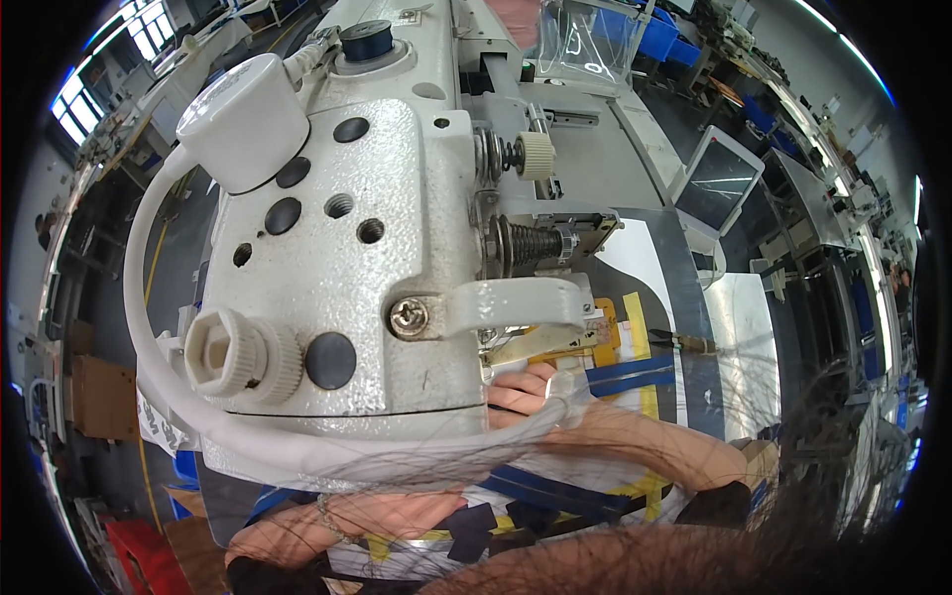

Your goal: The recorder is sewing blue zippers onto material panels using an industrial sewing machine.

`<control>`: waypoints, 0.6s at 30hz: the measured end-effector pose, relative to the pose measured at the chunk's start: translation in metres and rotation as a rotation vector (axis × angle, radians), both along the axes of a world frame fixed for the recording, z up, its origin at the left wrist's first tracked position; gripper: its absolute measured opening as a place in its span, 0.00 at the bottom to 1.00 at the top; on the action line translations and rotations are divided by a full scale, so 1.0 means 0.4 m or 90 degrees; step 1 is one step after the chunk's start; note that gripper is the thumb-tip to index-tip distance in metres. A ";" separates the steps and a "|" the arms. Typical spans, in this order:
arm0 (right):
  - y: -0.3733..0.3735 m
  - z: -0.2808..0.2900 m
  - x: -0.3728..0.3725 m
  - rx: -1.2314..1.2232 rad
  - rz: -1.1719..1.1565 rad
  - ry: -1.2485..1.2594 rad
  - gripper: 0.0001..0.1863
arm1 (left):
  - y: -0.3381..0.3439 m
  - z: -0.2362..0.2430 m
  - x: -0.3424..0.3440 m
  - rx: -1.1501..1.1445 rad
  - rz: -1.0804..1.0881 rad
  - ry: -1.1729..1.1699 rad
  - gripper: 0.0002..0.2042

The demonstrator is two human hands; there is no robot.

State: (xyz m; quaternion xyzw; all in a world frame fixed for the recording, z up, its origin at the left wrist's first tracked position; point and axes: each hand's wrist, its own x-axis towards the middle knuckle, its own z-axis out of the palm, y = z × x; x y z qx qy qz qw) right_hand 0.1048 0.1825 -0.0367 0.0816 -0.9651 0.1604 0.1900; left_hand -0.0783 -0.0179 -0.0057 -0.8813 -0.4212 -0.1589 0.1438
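A white industrial sewing machine head [317, 268] fills the middle of the view and hides the needle area. Just right of its lower end, my right hand [521, 392] lies with its fingers stretched out over the work, partly covered by a white tube and a machine arm. My left hand [421, 511] rests palm down below the machine head, near dark cloth patches [471, 531]; its fingertips are hidden. Beneath both hands is a flat sheet with blue strips [545, 491] and yellow tape [650, 402]. A yellow plate [565, 340] sits beside the presser area.
A thin tool with a dark tip and wooden-looking handle [689, 343] lies right of the work. Beyond it stand a tilted screen [719, 178] and a pale metal sheet [744, 347]. Blue thread [367, 40] tops the machine. Cardboard boxes [102, 397] stand on the left.
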 end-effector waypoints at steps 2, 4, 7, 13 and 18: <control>-0.001 -0.013 0.000 0.011 0.002 -0.009 0.19 | -0.002 -0.015 0.002 0.013 0.009 -0.020 0.15; 0.003 -0.022 0.003 0.014 0.010 -0.019 0.18 | -0.008 -0.024 0.004 0.026 0.019 -0.038 0.15; 0.008 -0.025 0.008 0.016 0.017 -0.035 0.17 | -0.009 -0.027 0.006 0.045 0.031 -0.066 0.15; 0.009 -0.065 0.024 -0.119 -0.045 -0.144 0.18 | 0.013 0.010 -0.001 0.036 0.002 0.021 0.13; 0.011 -0.053 0.020 -0.288 -0.076 -0.191 0.19 | 0.007 -0.003 -0.006 0.022 -0.021 0.039 0.12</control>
